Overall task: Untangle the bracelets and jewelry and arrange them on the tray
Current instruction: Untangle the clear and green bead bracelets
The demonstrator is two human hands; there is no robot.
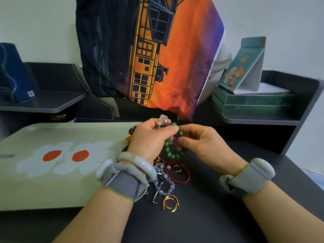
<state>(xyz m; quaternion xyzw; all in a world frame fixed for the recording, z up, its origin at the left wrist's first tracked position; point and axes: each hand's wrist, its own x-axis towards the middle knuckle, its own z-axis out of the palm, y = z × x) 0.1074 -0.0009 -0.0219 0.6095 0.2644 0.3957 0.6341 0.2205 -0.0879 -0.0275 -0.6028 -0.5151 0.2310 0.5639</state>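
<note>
Green bead bracelet pinched between raised left hand and right hand.

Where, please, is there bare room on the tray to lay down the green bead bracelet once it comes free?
The tray is bare around its two printed flowers, from the far rim to the near edge. Only its right edge, by the left hand, is crowded with brown and amber beads. The green bracelet hangs above the tangled pile on the dark table.
</note>
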